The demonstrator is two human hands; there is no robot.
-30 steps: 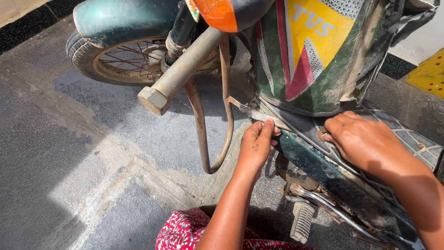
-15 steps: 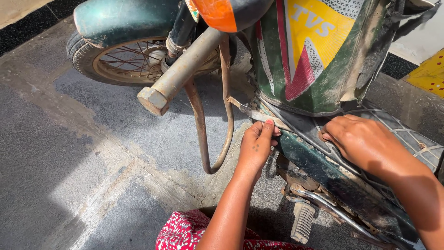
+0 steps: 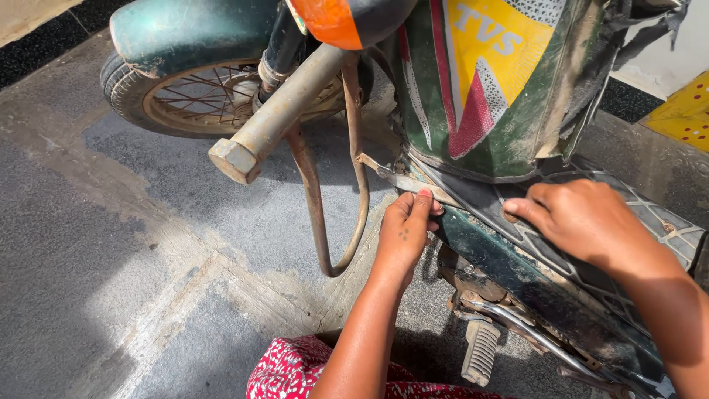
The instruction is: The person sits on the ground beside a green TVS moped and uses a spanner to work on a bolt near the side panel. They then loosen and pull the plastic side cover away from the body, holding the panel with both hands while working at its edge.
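A dusty green motor scooter stands in front of me, its leg shield (image 3: 509, 96) carrying a yellow and red sticker. My left hand (image 3: 405, 233) pinches a thin flat metal tool (image 3: 402, 179) that pokes in at the front edge of the footboard (image 3: 517, 222). On the ribbed black footboard mat rests my right hand (image 3: 583, 222), fingers curled and pressing down on it. A rusty bent guard bar (image 3: 332, 214) hangs just left of my left hand.
The front wheel (image 3: 192, 96) with rusty spokes and green fender sits upper left. A tan fork tube (image 3: 277, 118) slants down toward me. A ribbed foot peg (image 3: 480, 351) juts out below the footboard. Grey stone paving (image 3: 111, 281) lies at left; red patterned cloth (image 3: 295, 373) covers my knee.
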